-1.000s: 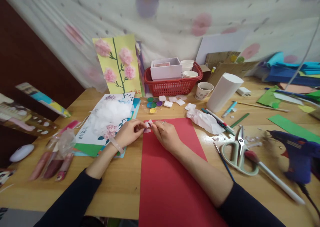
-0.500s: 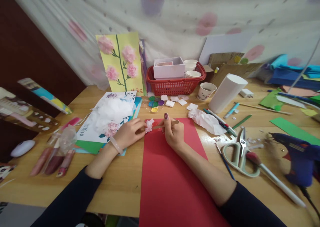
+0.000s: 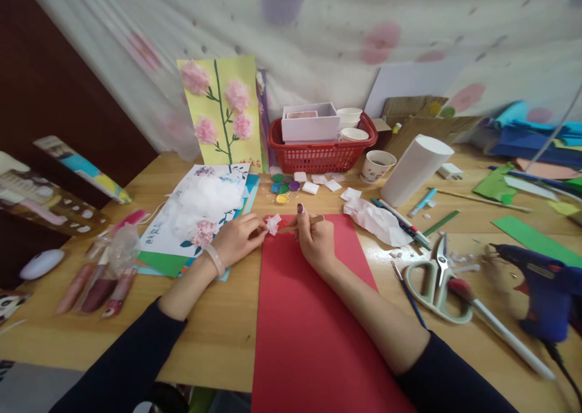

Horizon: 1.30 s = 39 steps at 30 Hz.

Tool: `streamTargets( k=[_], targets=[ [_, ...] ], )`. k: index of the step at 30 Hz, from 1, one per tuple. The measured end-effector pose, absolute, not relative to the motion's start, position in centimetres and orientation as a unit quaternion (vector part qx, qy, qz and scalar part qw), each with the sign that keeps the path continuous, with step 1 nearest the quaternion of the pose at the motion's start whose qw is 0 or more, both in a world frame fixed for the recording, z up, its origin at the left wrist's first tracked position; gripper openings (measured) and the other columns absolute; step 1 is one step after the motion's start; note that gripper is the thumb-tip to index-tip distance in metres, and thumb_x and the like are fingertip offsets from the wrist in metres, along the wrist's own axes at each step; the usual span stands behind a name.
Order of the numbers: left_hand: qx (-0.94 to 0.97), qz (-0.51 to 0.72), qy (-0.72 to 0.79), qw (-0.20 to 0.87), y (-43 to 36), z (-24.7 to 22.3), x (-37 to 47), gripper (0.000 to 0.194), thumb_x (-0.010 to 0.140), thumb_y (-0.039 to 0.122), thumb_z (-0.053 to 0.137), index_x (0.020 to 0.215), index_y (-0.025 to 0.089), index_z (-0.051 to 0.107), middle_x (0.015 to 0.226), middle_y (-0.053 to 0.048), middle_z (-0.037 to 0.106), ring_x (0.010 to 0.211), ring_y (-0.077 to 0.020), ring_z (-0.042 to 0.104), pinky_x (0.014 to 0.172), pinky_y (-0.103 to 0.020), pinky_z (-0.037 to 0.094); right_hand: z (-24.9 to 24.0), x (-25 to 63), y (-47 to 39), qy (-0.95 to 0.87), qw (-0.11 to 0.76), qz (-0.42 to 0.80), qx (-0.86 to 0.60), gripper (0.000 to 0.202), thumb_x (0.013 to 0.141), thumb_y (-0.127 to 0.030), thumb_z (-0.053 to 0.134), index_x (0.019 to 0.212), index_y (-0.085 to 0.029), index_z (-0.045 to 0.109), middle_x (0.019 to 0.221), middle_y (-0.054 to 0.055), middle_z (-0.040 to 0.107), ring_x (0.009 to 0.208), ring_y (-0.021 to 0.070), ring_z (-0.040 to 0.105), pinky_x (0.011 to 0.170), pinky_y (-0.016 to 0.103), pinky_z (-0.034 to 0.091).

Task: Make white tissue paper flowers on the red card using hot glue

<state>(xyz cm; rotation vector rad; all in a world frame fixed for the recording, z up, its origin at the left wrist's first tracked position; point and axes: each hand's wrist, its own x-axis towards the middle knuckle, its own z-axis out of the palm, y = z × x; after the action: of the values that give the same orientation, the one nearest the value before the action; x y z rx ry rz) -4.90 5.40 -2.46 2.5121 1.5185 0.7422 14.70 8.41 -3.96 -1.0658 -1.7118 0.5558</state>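
A long red paper sheet (image 3: 309, 316) lies on the table before me. At its far left corner sits a small white tissue-paper flower (image 3: 273, 224). The fingertips of my left hand (image 3: 239, 238) are pinched together at the flower's left edge. My right hand (image 3: 314, 237) is closed round a flat wooden stick (image 3: 285, 230), its thumb pointing up. The stick's tip lies close against the flower's right side; whether it presses on it I cannot tell. Small red bits show on the sheet just behind the stick.
Paint pots (image 3: 282, 188), white paper squares (image 3: 310, 187) and a red basket (image 3: 325, 155) stand beyond the sheet. To the right are crumpled tissue (image 3: 377, 220), scissors (image 3: 439, 285), a brush (image 3: 500, 325) and a glue gun (image 3: 541, 279). Cotton (image 3: 204, 196) lies on drawings at left.
The view has shifted slightly. The tissue flower appears slightly turned and its petals sit a little differently at my left fingertips. My right hand keeps the stick in nearly the same place.
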Motion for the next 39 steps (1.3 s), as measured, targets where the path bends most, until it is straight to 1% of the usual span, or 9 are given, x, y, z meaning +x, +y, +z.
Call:
streamTargets(
  k=[4,8,12,16,21,29,34,39],
  targets=[
    [0.809,0.256,0.525,0.068,5.6,-2.6,-4.8,0.011,0.088,0.020,0.051,0.083,0.019,0.061,0.083,-0.003,0.064,0.075,-0.0166,0.060,0.072,-0.029,0.047,-3.7,14.7,8.3,-0.718,0.492,0.247,-0.426,0.066,0.099,-0.055,0.025,0.064,-0.018,0.067,0.046,0.002,0.059,0.043,0.0121,0.056,0.049,0.022,0.039],
    [0.799,0.256,0.538,0.081,5.7,-2.5,-4.7,0.012,0.087,0.020,0.050,0.082,0.019,0.061,0.080,-0.003,0.065,0.071,-0.0162,0.060,0.070,-0.029,0.048,-3.7,14.6,8.3,-0.718,0.498,0.245,-0.420,0.063,0.100,-0.053,0.028,0.065,-0.018,0.068,0.047,0.002,0.060,0.044,0.0118,0.057,0.050,0.021,0.039],
    [0.794,0.259,0.543,0.090,5.6,-2.5,-4.6,0.012,0.087,0.022,0.051,0.081,0.019,0.061,0.080,-0.003,0.065,0.072,-0.0170,0.061,0.071,-0.029,0.048,-3.8,14.5,8.3,-0.716,0.503,0.243,-0.418,0.061,0.100,-0.053,0.029,0.065,-0.018,0.066,0.047,0.001,0.059,0.044,0.0114,0.056,0.050,0.021,0.039],
    [0.793,0.269,0.535,0.110,5.5,-2.6,-4.7,0.010,0.085,0.022,0.053,0.085,0.020,0.062,0.083,-0.003,0.066,0.074,-0.0164,0.062,0.071,-0.028,0.050,-3.9,14.6,8.2,-0.711,0.508,0.240,-0.423,0.063,0.100,-0.053,0.028,0.063,-0.018,0.065,0.047,0.002,0.058,0.043,0.0113,0.055,0.049,0.021,0.038],
    [0.797,0.265,0.536,0.091,5.7,-2.6,-4.9,0.013,0.086,0.017,0.050,0.083,0.020,0.063,0.083,-0.004,0.066,0.077,-0.0173,0.062,0.072,-0.029,0.050,-3.9,14.7,8.0,-0.715,0.505,0.240,-0.420,0.063,0.100,-0.052,0.026,0.062,-0.018,0.064,0.044,0.001,0.055,0.041,0.0114,0.054,0.047,0.021,0.037],
    [0.789,0.271,0.543,0.099,5.6,-2.3,-4.8,0.013,0.085,0.017,0.050,0.082,0.021,0.063,0.081,-0.002,0.065,0.071,-0.0159,0.061,0.067,-0.027,0.049,-3.9,14.5,8.3,-0.734,0.483,0.232,-0.418,0.061,0.100,-0.052,0.027,0.063,-0.018,0.063,0.047,0.002,0.058,0.043,0.0117,0.055,0.048,0.021,0.037],
    [0.786,0.271,0.548,0.088,5.4,-1.8,-5.1,0.014,0.087,0.019,0.051,0.082,0.020,0.064,0.082,-0.003,0.067,0.074,-0.0168,0.062,0.071,-0.029,0.048,-4.2,14.3,8.5,-0.758,0.463,0.210,-0.409,0.062,0.100,-0.053,0.024,0.064,-0.018,0.061,0.047,0.002,0.057,0.042,0.0112,0.053,0.048,0.021,0.036],
    [0.783,0.279,0.552,0.064,5.4,-1.4,-5.6,0.014,0.087,0.020,0.051,0.081,0.020,0.064,0.082,-0.003,0.067,0.075,-0.0169,0.063,0.071,-0.029,0.048,-4.1,14.3,8.6,-0.746,0.478,0.233,-0.401,0.060,0.100,-0.053,0.028,0.067,-0.018,0.065,0.049,0.003,0.060,0.045,0.0132,0.058,0.050,0.022,0.039]
  ],
)
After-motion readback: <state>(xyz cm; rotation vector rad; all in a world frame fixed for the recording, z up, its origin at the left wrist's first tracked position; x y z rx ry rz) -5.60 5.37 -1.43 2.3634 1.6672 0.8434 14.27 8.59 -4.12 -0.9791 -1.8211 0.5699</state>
